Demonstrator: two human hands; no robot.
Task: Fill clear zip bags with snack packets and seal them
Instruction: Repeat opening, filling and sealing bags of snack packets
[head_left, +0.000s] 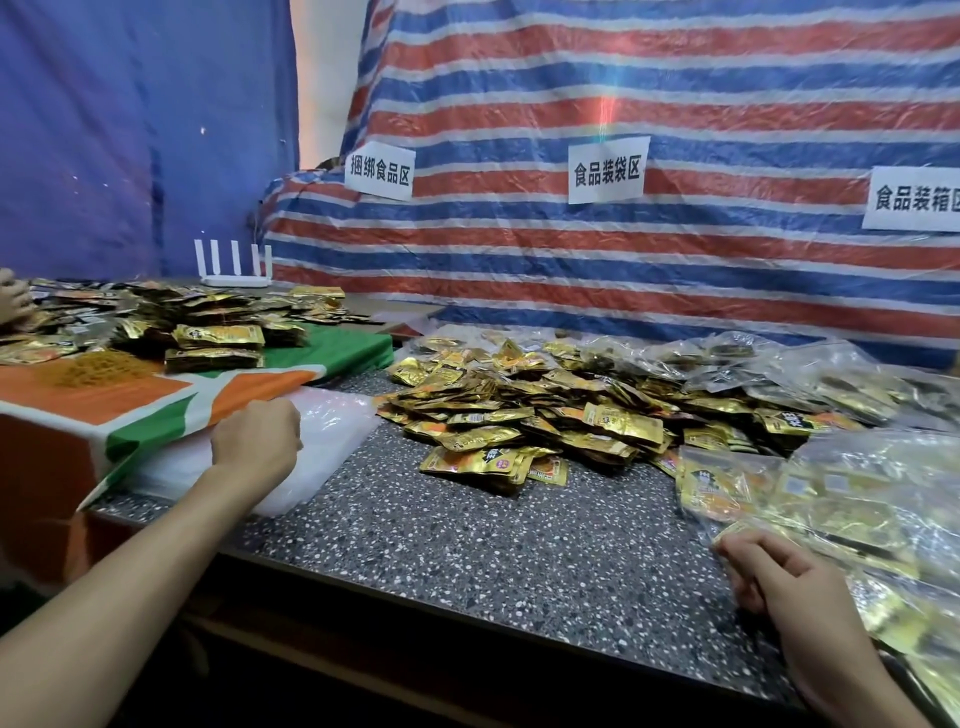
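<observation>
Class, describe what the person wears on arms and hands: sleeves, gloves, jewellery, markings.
The left hand and right hand wear no gloves, and no rings, watch or markings are visible. Both arms are bare to the frame edge; no sleeves show.

Speckled grey stone tabletop, striped red-white-blue tarp behind, blue sheet left, three paper signs.

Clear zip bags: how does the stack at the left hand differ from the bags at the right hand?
The empty stack lies flat, milky white and neatly layered; the filled bags bulge with gold packets and lie loosely heaped. The left hand sits on the empty stack; the right hand is at the filled bags' near edge. Both are clear plastic on the speckled table.
</observation>
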